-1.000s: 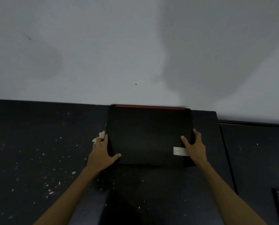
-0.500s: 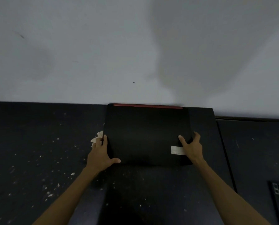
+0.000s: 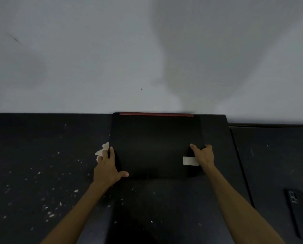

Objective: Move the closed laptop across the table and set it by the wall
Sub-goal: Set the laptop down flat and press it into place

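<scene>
The closed black laptop (image 3: 154,143) lies flat on the dark table (image 3: 41,155), its red-trimmed far edge right against the pale wall (image 3: 147,50). A small white sticker sits near its front right corner. My left hand (image 3: 108,166) grips the laptop's left edge, thumb along the front. My right hand (image 3: 203,154) holds the right edge, fingers curled over the side and thumb on the lid.
A crumpled scrap of white paper (image 3: 103,150) lies beside my left fingers. Pale specks dot the table's left half. A second dark surface (image 3: 279,155) adjoins on the right, with a black phone-like object (image 3: 295,208) near the lower right corner.
The laptop has slid slightly farther toward the wall. My right hand has shifted up along the right edge, uncovering the sticker. My left hand keeps its grip.
</scene>
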